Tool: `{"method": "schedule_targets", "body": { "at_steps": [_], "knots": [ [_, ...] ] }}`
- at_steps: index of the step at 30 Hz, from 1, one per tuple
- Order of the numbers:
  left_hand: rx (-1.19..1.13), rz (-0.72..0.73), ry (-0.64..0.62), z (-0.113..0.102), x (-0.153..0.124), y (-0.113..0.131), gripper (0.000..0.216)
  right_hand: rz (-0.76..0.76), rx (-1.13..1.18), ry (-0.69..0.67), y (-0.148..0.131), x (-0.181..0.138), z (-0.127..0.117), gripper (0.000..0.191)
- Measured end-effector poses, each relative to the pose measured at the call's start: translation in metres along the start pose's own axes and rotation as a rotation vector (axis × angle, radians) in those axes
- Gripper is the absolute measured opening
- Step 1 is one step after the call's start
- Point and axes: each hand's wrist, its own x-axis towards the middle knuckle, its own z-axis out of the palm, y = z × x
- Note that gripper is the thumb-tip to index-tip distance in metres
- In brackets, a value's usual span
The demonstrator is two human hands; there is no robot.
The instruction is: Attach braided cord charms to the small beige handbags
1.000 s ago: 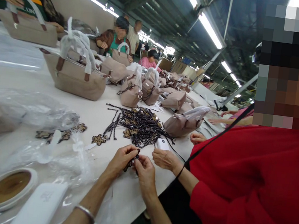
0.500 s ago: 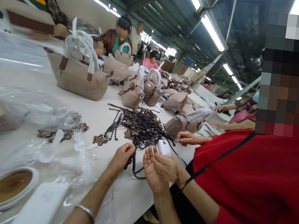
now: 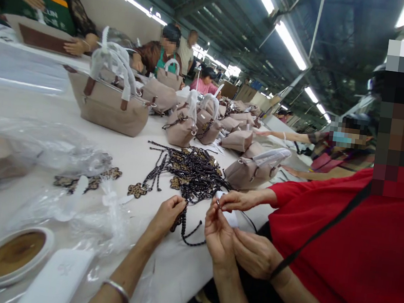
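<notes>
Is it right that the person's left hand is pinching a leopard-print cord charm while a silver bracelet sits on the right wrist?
Not quite. The head view shows the silver bracelet on the left wrist, not the right. The left hand is indeed pinching the leopard-print cord charm.

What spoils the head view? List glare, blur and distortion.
Head view: the ceiling strip lights blow out to white; the clear plastic wrap at left catches glare and looks soft; the wide lens bends the table edge and stretches the nearest handbag. The left hand on the braided cord and the right hand are fairly sharp.
</notes>
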Motion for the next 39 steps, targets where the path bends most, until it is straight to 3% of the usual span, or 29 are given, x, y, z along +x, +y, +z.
{"method": "schedule_targets", "body": {
  "at_steps": [4,7,9,15,22,30,34,39],
  "knots": [
    [-0.008,-0.01,0.009,0.0,0.0,0.0,0.037,-0.002,0.051,-0.015,0.007,-0.001,0.006,0.032],
    [-0.01,-0.012,0.017,0.0,-0.001,0.001,0.035,-0.032,0.033,0.054,0.016,-0.002,0.007,0.025],
    [-0.013,-0.03,0.023,0.001,-0.002,0.004,0.033,-0.028,-0.062,0.092,0.024,-0.006,0.006,0.021],
    [-0.01,-0.001,-0.005,0.001,-0.007,0.011,0.022,0.078,-0.518,0.041,0.044,-0.027,0.02,0.041],
    [-0.013,-0.005,-0.152,-0.005,-0.018,0.021,0.023,0.078,-0.696,0.053,0.032,-0.029,0.044,0.048],
    [-0.087,-0.083,-0.206,-0.009,-0.021,0.021,0.031,0.117,-0.813,0.0,0.02,-0.026,0.043,0.046],
    [-0.079,-0.089,-0.195,-0.008,-0.02,0.02,0.031,0.101,-0.775,-0.024,0.02,-0.028,0.041,0.044],
    [-0.118,-0.091,-0.142,-0.004,-0.02,0.02,0.032,0.061,-0.532,-0.046,0.03,-0.032,0.034,0.04]
  ]
}}
